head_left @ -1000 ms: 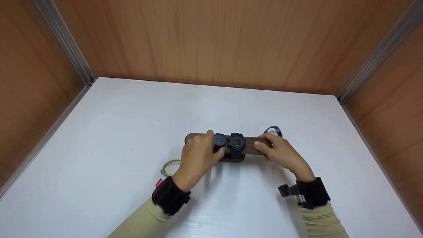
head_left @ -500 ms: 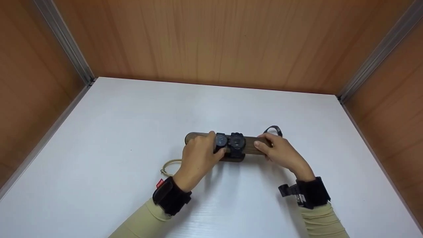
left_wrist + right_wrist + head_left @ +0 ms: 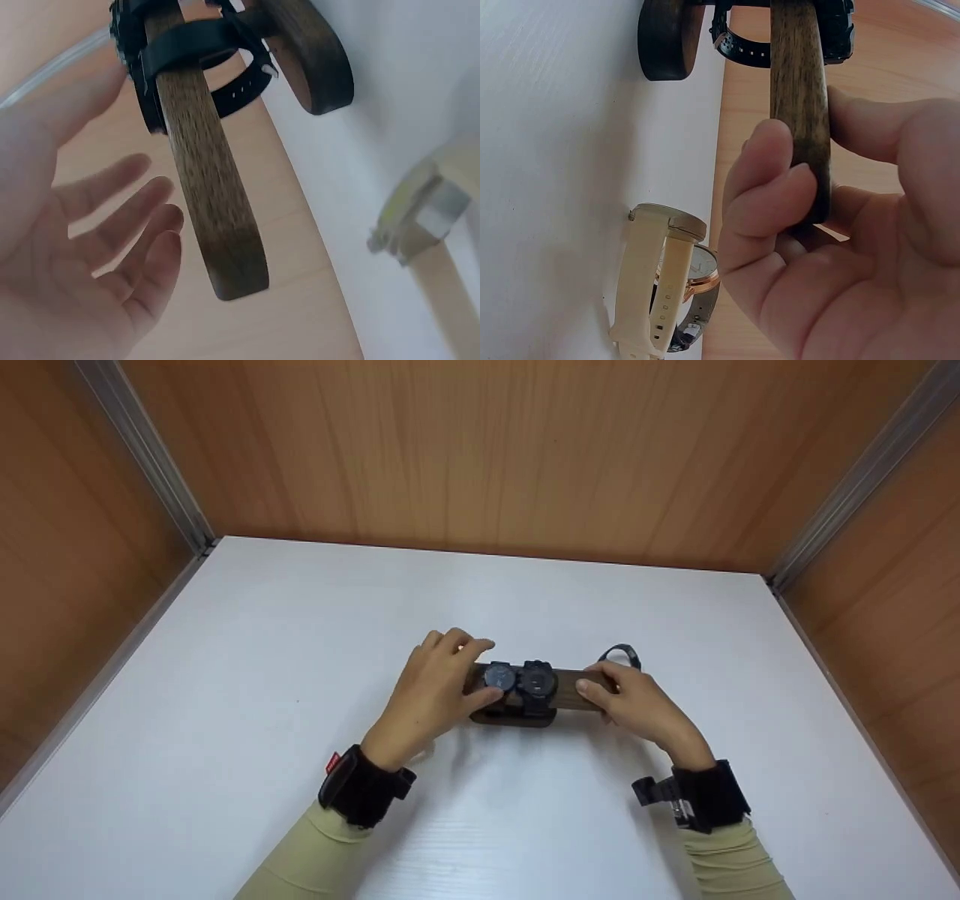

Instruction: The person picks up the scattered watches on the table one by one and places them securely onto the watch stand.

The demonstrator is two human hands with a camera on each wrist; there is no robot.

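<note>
A dark wooden watch stand [image 3: 581, 690] sits mid-table, its bar carrying two black watches side by side, the left one [image 3: 499, 678] and the right one [image 3: 538, 682]. My left hand [image 3: 435, 690] is over the bar's left end with fingers spread, thumb close to the left watch. In the left wrist view this hand [image 3: 82, 270] lies open beside the bar [image 3: 214, 210] without gripping it. My right hand [image 3: 637, 705] holds the bar's right end. The right wrist view shows its fingers [image 3: 769, 187] curled round the wood [image 3: 799, 97].
A watch with a cream strap and rose-gold case [image 3: 667, 285] lies on the white table beyond the right hand. A dark strap loop [image 3: 622, 654] shows there in the head view. Another pale strap [image 3: 427, 210] lies near the left hand. Wooden walls [image 3: 480, 450] close three sides.
My left hand has let go of the left watch and the bar, opened its fingers and risen a little, with the wrist shifting left. The right hand and stand have stayed put.
</note>
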